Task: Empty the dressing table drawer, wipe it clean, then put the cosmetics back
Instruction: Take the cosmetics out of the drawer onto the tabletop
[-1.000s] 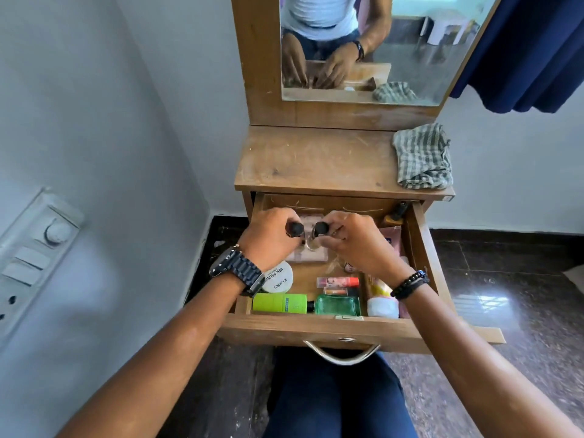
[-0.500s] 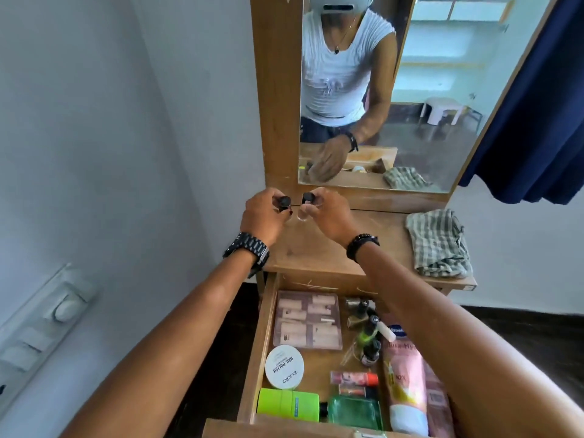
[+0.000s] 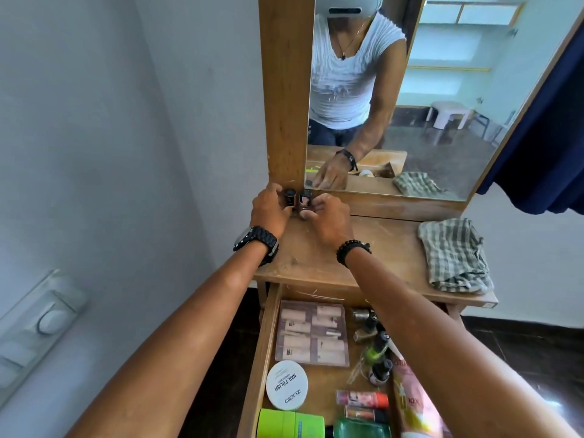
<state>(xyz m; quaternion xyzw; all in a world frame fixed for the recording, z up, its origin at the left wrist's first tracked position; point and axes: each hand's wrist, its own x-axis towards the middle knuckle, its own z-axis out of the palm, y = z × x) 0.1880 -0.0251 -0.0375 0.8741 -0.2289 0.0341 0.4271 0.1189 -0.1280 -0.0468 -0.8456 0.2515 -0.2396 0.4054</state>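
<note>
Hands: both are up at the back left corner of the brown wooden dressing table top (image 3: 373, 248), right against the foot of the wooden mirror frame (image 3: 286, 90).
Left hand: the left hand (image 3: 270, 213), black watch on the wrist, has its fingers curled round a small dark-capped nail polish bottle (image 3: 288, 197), held upright.
Right hand: the right hand (image 3: 328, 218), black bead bracelet at the wrist, pinches a second small dark-capped bottle (image 3: 305, 199), just beside the first, the two nearly touching.
Contact: whether the bottles' bases touch the top, I cannot tell; fingers hide them.
Drawer: the open wooden drawer (image 3: 260, 358) is full of cosmetics: a clear pack of beige sachets (image 3: 311, 333), a round white nail polish remover tub (image 3: 287, 384), a lime green bottle (image 3: 290, 424), a green glass bottle (image 3: 360, 428), loose nail polish bottles (image 3: 376, 346) and a pink tube (image 3: 414, 403).
Cloth: a green checked cloth (image 3: 453, 256) lies crumpled on the top's right side, well apart from the hands.
</note>
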